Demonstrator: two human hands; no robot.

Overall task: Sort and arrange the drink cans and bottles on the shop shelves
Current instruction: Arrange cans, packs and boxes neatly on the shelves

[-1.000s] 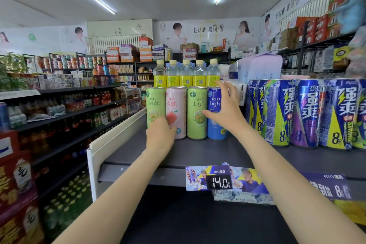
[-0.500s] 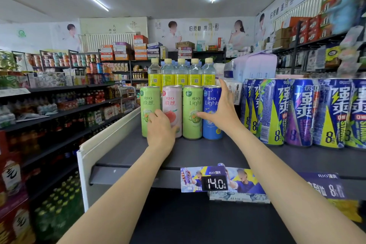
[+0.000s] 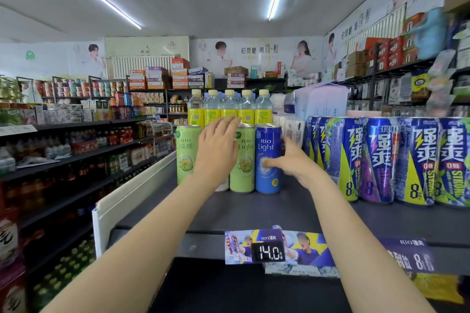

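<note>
While left hand (image 3: 216, 152) hides pink can, blue can (image 3: 268, 159), bottles (image 3: 229, 107) behind

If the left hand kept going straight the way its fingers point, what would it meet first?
Probably the row of clear yellow-labelled bottles behind the cans: the left hand is open, fingers angled up over the can tops. Depth is unclear; it could brush a can rim first.

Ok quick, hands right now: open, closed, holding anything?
Left hand: open, fingers spread in front of the pink can, gripping nothing.
Right hand: open, fingertips at the blue can, not wrapped around it.
</note>
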